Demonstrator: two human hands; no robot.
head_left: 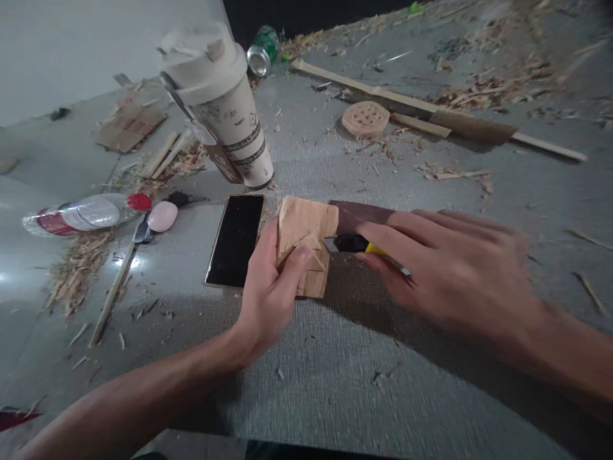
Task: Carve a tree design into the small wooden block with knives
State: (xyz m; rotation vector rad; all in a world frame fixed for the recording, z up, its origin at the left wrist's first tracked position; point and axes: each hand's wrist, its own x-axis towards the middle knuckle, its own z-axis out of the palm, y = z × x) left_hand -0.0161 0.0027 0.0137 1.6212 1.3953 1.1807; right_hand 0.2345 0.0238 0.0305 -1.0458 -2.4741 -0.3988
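My left hand grips a flat, light-coloured block of wood by its left side, the thumb pressed on a small raised, pointed piece on its face. In my right hand is a utility knife with a black and yellow body. Its blade points left, close to the raised piece; whether it touches the wood I cannot tell. Partly hidden behind my right fingers lies a dark brown flat piece, beside the wood. A black smartphone rests just left of my left hand.
Beyond the phone stands a tall lidded cup. A plastic bottle lies at left near a stick. Farther back are a green can, a wooden disc with holes and a long wooden strip. Wood shavings litter the table.
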